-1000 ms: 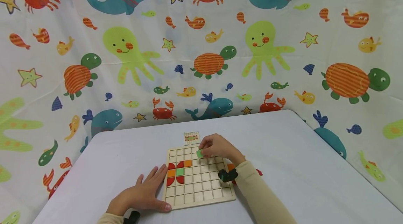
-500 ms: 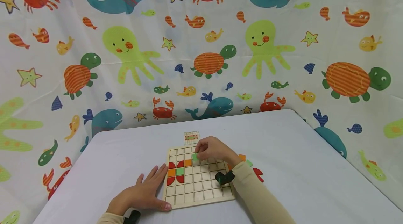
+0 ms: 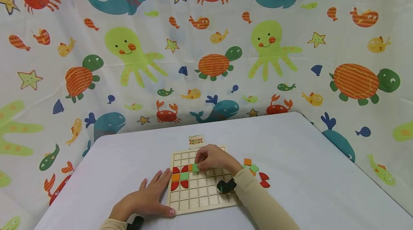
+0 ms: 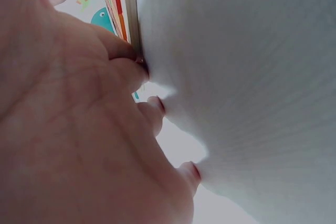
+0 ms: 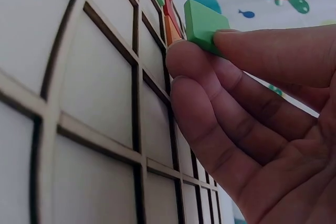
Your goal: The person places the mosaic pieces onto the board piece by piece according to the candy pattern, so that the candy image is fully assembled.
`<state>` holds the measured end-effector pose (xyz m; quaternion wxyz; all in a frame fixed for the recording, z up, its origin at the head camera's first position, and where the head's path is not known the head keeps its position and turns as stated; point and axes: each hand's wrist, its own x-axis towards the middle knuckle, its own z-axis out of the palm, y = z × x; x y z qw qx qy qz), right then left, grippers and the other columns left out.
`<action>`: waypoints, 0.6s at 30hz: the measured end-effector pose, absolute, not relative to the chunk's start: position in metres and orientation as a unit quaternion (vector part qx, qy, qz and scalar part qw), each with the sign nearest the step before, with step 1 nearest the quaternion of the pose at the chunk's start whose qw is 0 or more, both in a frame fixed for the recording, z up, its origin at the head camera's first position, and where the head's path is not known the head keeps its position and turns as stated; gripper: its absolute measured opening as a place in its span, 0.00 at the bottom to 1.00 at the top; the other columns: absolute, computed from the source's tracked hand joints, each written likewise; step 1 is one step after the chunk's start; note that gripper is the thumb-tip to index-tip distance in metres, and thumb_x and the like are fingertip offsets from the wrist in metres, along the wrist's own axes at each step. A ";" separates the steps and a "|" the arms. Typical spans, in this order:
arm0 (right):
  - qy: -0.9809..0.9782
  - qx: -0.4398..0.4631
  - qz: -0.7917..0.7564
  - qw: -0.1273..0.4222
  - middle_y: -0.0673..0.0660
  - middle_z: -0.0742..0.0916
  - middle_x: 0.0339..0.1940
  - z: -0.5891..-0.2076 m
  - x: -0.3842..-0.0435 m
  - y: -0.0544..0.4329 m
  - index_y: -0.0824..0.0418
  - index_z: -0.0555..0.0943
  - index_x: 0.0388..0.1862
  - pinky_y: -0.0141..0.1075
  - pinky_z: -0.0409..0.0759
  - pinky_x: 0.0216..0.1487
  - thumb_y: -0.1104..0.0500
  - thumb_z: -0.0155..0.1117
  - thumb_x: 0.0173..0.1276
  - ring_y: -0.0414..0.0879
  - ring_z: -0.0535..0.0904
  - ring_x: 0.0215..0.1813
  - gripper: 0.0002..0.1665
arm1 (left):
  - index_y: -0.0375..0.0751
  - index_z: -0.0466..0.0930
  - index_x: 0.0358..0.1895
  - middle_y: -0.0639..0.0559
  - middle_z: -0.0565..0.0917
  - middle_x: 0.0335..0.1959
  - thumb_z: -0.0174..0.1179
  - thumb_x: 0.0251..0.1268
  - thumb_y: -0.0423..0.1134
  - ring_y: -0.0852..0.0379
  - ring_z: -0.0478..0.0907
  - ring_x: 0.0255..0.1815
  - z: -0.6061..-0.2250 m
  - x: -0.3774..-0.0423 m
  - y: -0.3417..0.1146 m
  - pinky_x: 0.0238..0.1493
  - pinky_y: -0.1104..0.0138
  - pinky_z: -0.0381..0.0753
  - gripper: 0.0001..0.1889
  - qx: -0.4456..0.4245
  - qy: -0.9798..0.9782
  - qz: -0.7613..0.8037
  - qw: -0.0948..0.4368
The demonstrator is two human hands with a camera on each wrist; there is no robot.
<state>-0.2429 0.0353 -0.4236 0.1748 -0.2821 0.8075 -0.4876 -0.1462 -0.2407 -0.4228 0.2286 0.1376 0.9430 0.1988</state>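
Observation:
A wooden grid board (image 3: 206, 194) lies on the white table. My right hand (image 3: 214, 158) pinches a green square tile (image 3: 195, 167) between thumb and fingers, close over the board beside an orange tile (image 3: 190, 167). In the right wrist view the green tile (image 5: 205, 23) is tilted, its edge towards the grid. Around another green tile (image 3: 184, 176) in the left cells sit several red quarter-round tiles (image 3: 175, 186) and an orange square (image 3: 175, 178). My left hand (image 3: 148, 196) rests with spread fingers at the board's left edge, its thumb at the near corner.
A small pattern card (image 3: 196, 141) lies just beyond the board. Loose orange (image 3: 247, 162), green (image 3: 254, 168) and red (image 3: 264, 176) tiles lie to the right of the board. A sea-animal curtain (image 3: 206, 43) hangs behind the table.
My right hand has moved left and nearer to me over the board with the green tile, from the upper cells to beside the orange tile. My left hand has stayed put.

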 end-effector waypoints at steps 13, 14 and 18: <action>0.830 -0.294 -0.443 0.167 0.48 0.87 0.29 -0.423 -0.235 0.026 0.58 0.90 0.38 0.32 0.81 0.38 0.68 0.74 0.70 0.42 0.80 0.31 0.05 | 0.37 0.48 0.88 0.39 0.50 0.88 0.80 0.50 0.67 0.32 0.39 0.87 -0.422 -0.146 -0.242 0.75 0.24 0.32 0.69 0.142 0.944 0.194 0.226; 0.833 -0.297 -0.436 0.164 0.47 0.87 0.30 -0.423 -0.235 0.025 0.57 0.90 0.38 0.32 0.80 0.39 0.67 0.74 0.70 0.41 0.80 0.32 0.05 | 0.37 0.48 0.88 0.39 0.50 0.88 0.80 0.50 0.67 0.32 0.39 0.87 -0.422 -0.145 -0.242 0.75 0.24 0.32 0.69 0.142 0.944 0.194 0.226; 0.837 -0.304 -0.426 0.160 0.46 0.87 0.31 -0.422 -0.233 0.023 0.58 0.90 0.38 0.32 0.80 0.41 0.68 0.75 0.69 0.41 0.79 0.34 0.05 | 0.38 0.49 0.88 0.40 0.50 0.88 0.80 0.49 0.67 0.32 0.39 0.87 -0.422 -0.145 -0.242 0.75 0.24 0.31 0.69 0.139 0.944 0.195 0.227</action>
